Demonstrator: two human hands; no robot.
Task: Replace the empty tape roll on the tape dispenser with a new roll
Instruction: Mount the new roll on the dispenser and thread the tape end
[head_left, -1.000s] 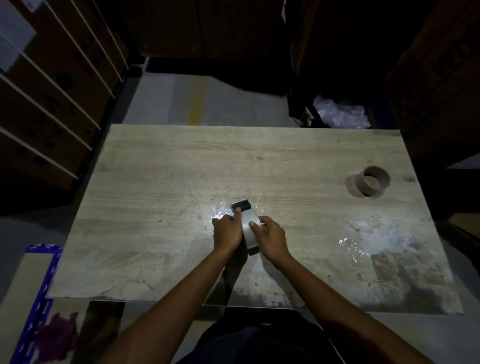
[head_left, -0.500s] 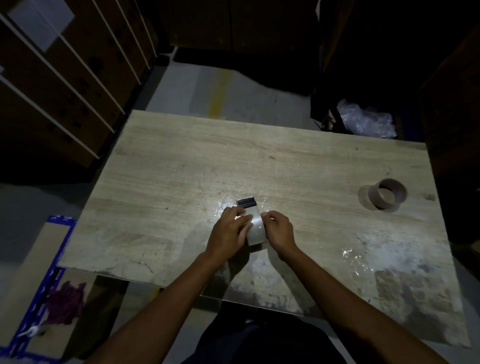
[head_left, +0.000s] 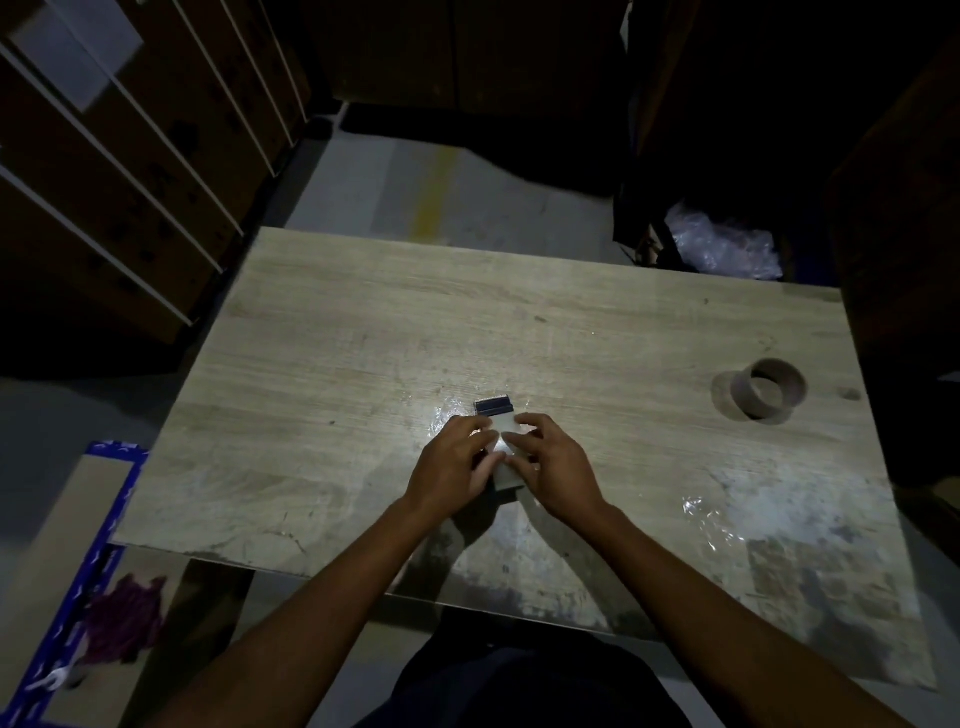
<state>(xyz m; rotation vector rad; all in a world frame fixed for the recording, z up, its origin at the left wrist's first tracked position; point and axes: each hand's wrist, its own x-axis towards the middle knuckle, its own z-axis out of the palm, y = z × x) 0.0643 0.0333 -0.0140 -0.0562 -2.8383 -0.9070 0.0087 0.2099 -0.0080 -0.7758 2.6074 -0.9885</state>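
A small tape dispenser (head_left: 495, 407) with a dark cutter end sits near the middle of the wooden table (head_left: 363, 338), loaded with a pale roll of clear tape (head_left: 506, 475). My left hand (head_left: 451, 467) grips the roll and dispenser from the left. My right hand (head_left: 551, 470) rests on the roll from the right, fingers pressing its top. Most of the dispenser body is hidden under both hands. The empty brown cardboard core (head_left: 768, 388) lies on its side at the table's far right, well away from my hands.
Scraps of clear film (head_left: 701, 512) lie on the worn right front of the table. Stacked cartons (head_left: 104, 171) stand at the left, a crumpled plastic bag (head_left: 724, 244) behind the table, and a blue-edged box (head_left: 67, 571) sits on the floor at the lower left.
The view has shifted slightly. My right hand's fingers have spread over the top of the roll, and my left hand's fingers have moved further onto it. The dispenser stays in place.
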